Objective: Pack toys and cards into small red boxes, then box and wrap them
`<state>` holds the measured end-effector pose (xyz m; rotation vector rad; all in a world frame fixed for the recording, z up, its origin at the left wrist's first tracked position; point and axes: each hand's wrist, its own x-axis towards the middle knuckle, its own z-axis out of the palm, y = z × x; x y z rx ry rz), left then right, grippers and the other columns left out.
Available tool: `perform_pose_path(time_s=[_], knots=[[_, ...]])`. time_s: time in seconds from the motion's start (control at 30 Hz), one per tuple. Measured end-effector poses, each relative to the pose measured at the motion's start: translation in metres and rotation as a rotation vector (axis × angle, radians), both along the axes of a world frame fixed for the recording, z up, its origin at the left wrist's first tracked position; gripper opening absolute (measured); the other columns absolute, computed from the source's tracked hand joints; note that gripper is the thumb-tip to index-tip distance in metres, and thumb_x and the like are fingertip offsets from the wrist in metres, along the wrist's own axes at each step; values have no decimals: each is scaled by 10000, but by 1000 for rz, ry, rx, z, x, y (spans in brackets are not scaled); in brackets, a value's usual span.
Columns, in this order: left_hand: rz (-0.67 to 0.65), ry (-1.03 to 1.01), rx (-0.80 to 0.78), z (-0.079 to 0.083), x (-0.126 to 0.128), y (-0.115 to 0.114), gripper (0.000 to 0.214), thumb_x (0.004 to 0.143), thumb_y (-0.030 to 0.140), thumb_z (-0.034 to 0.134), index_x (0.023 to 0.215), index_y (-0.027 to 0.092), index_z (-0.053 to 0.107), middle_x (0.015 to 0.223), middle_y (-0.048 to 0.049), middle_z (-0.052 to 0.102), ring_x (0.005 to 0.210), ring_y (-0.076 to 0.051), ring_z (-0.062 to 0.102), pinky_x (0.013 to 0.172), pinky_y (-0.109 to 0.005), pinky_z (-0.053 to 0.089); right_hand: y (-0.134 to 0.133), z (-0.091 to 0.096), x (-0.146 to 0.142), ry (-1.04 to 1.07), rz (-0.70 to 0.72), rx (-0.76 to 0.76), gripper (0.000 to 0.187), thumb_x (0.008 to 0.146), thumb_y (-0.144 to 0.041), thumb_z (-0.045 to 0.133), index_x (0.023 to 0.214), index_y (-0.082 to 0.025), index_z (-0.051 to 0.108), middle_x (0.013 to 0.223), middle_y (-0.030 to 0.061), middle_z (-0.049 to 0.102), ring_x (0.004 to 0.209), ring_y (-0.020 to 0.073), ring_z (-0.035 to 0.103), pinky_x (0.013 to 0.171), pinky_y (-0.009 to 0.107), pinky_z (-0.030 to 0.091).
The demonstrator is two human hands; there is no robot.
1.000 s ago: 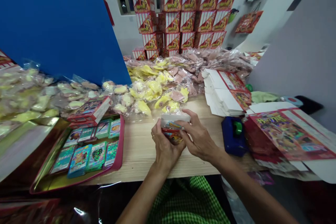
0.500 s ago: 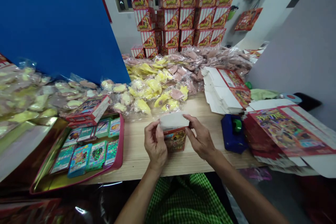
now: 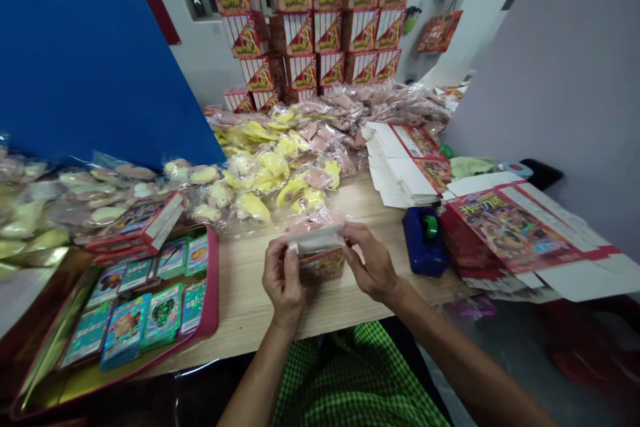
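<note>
Between my hands, over the table's front part, is a small printed cardboard box point(image 3: 323, 265) with a whitish end flap point(image 3: 316, 240) at its top. My left hand point(image 3: 284, 280) grips the box's left side, thumb near the flap's corner. On the other side my right hand point(image 3: 369, 260) pinches the flap's right end, fingers bent around the corner. What the box contains is hidden. Just beyond it lies a pinkish plastic-wrapped piece point(image 3: 315, 219).
A pink-rimmed tin tray point(image 3: 213, 287) of card stacks stands left, a red box point(image 3: 140, 223) at its back edge. Right are a blue tape dispenser point(image 3: 425, 247) and flattened cartons point(image 3: 520, 227). Bagged yellow and pink pieces point(image 3: 280, 160) heap behind, below stacked boxes point(image 3: 327, 27).
The flap has tipped down lower over the box, and the box's printed face now shows less. Both hands keep their hold. The whole view has shifted, with the surroundings moving left.
</note>
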<state>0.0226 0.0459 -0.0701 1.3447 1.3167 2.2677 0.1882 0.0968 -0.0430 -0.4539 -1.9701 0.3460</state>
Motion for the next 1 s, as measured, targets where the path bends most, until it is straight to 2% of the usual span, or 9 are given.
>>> perform_pose_path(time_s=[0.07,0.23,0.33,0.43,0.53,0.67,0.77,0.9,1.0], knots=[[-47,43,55,0,-1,-1,175,1017,347,552,1019,209,659,971,-42,650,977,-185,639,896,-311,510,0,0,4,31,4,-22,487,976,-62,473,1432,-229,429,1222,136,620,1055,231,656,824,357,598],[-147,93,51,0,0,-4,154,987,361,615,1011,211,596,1092,-81,710,1047,-217,686,911,-359,537,-1,9,14,-150,54,44,328,987,-112,454,1293,-211,519,1252,158,586,1231,288,580,965,464,562],[-99,33,-12,-2,2,-5,162,976,294,639,1108,208,600,1051,-61,720,967,-181,712,850,-304,565,-1,17,14,-184,66,17,287,1005,-137,440,1280,-200,494,1197,147,594,1194,278,593,941,450,568],[-22,36,-41,-4,5,-5,283,974,327,648,1221,194,606,1041,-62,726,899,-167,721,801,-282,585,-3,22,11,-173,33,-33,263,1023,-138,418,1269,-215,472,1106,103,603,1053,241,623,870,403,578],[-19,75,-61,-3,3,-6,315,989,304,629,1286,203,610,1009,-53,739,857,-163,725,778,-284,590,-6,25,9,-217,2,-60,253,1026,-141,423,1264,-220,449,1074,94,595,988,231,618,830,389,576],[-109,270,-4,5,-12,-8,212,998,180,576,1158,230,706,1026,-49,740,954,-180,706,832,-314,570,-7,26,11,-269,15,-18,165,1026,-112,406,1122,-226,478,1016,81,588,996,237,612,795,388,569],[-216,428,25,14,-29,-9,220,982,117,566,1083,222,730,1046,-61,741,950,-178,703,799,-303,564,-5,29,14,-306,25,27,145,1027,-109,397,1061,-219,485,991,84,590,987,245,612,766,381,562],[-287,573,11,23,-42,-8,284,947,62,589,1160,208,710,1068,-74,727,958,-175,694,823,-306,564,0,41,14,-389,46,-4,116,1045,-140,391,1002,-209,474,923,73,589,835,215,599,700,345,541],[-287,610,-4,25,-43,-8,336,945,48,588,1227,204,682,1078,-82,713,981,-175,680,853,-318,562,0,48,15,-494,34,44,163,1032,-116,356,961,-203,475,870,71,576,739,201,564,600,311,503]])
